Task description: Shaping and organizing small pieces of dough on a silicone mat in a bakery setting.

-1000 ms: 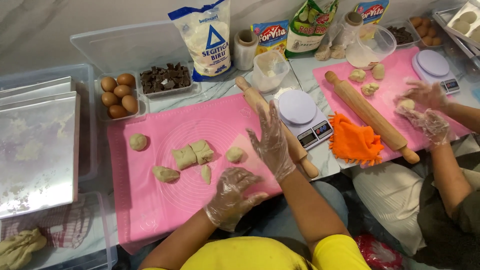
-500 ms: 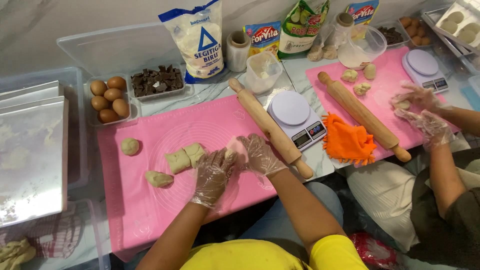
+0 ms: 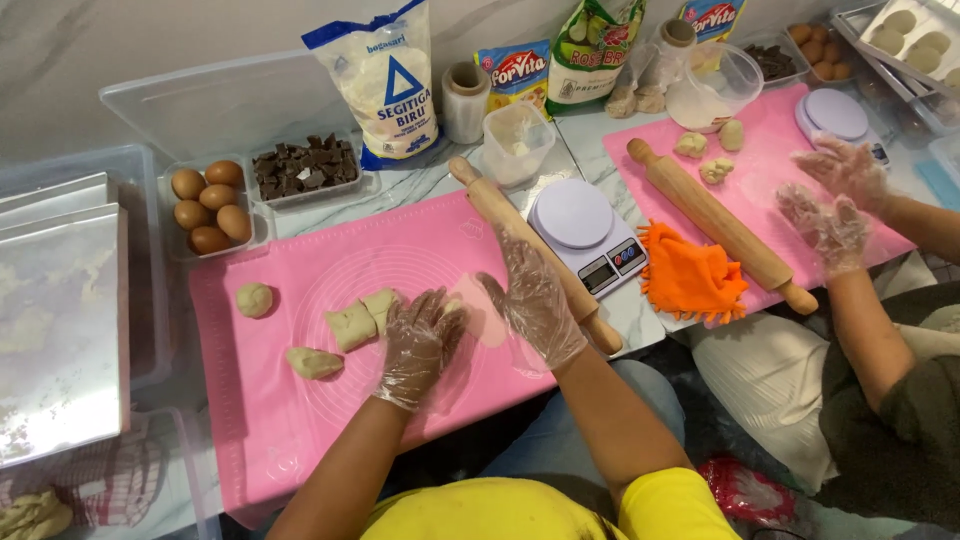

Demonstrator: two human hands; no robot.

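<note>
- Dough piece point(image 3: 462, 305): mostly hidden between my gloved palms, just above the pink silicone mat point(image 3: 300, 430); the step in hand looks like rolling it into a ball.
- My left hand point(image 3: 418, 345): cupped under the piece, fingers loosely spread, grip not clamped.
- My right hand point(image 3: 532, 300): held upright, palm pressing the piece from the side, fingers apart.
- Cut dough blocks point(image 3: 362, 318), a flattened piece point(image 3: 313, 362) and a finished ball point(image 3: 253, 298): lying on the mat to the left.
- Rolling pin point(image 3: 535, 255) and kitchen scale point(image 3: 588, 232): just right of my hands.
- Next move, as I judge it: light, even circular pressure between the palms.
</note>
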